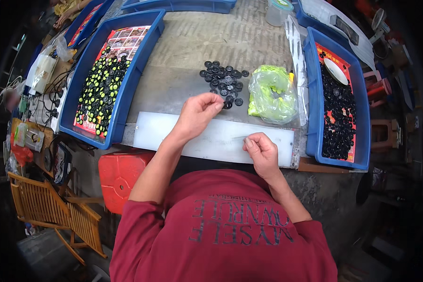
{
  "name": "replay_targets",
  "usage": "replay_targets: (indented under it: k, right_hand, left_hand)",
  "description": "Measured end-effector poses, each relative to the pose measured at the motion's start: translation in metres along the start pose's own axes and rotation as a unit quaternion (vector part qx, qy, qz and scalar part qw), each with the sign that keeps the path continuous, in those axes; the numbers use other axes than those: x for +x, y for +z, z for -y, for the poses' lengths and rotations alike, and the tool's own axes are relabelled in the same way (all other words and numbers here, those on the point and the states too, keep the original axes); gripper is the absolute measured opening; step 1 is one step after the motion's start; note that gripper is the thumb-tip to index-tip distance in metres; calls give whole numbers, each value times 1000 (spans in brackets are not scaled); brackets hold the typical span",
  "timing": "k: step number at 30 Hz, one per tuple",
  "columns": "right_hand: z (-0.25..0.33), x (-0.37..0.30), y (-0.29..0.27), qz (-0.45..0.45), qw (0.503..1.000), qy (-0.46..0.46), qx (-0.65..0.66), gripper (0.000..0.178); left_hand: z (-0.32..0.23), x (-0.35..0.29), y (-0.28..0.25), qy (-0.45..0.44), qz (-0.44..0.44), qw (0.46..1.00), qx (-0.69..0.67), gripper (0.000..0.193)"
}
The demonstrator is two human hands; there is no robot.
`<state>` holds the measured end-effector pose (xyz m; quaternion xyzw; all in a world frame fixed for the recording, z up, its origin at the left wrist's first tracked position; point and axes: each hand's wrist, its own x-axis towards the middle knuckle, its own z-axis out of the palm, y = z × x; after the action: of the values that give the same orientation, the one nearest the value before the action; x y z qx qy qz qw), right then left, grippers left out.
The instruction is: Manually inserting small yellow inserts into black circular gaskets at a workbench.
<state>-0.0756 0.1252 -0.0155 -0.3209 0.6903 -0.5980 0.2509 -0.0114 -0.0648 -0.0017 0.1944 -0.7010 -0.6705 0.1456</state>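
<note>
The left hand (199,114), thumb and fingertips drawn together, meets the edge of a pile of black discs (228,80) on the bench (183,51); whether it grips one, I cannot tell. The right hand (262,152) pinches a thin sliver (240,137) above a white board (160,127).

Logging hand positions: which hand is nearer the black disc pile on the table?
Left: the left hand is at the near edge of the black disc pile; the right hand is farther off, lower right.

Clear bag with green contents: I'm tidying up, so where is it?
In the head view, the clear bag lies on the table, right of the loose black discs.
</note>
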Motion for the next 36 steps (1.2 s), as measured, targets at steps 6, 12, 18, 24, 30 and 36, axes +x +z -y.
replay_targets:
  k: [6, 12, 18, 24, 30, 36]
  right_hand:
    - [4, 7, 0, -11, 990, 56, 126, 13]
    - [7, 6, -7, -7, 987, 77, 139, 13]
    - [12, 8, -14, -3, 945, 167, 280, 11]
    - [12, 19, -23, -3, 975, 110, 191, 12]
    - [14, 79, -73, -186, 922, -107, -323, 10]
    - [5, 101, -76, -71, 829, -45, -553, 13]
  left_hand:
    - [-7, -29, 23, -90, 78, 979, -165, 12]
    - [-3, -37, 42, -92, 94, 977, -168, 13]
    - [-7, -38, 54, 184, 60, 978, 83, 21]
    - [0, -40, 53, 244, -13, 961, 132, 15]
    - [3, -41, 49, 149, -3, 988, 52, 12]
    - [11, -43, 48, 110, 24, 993, 18, 14]
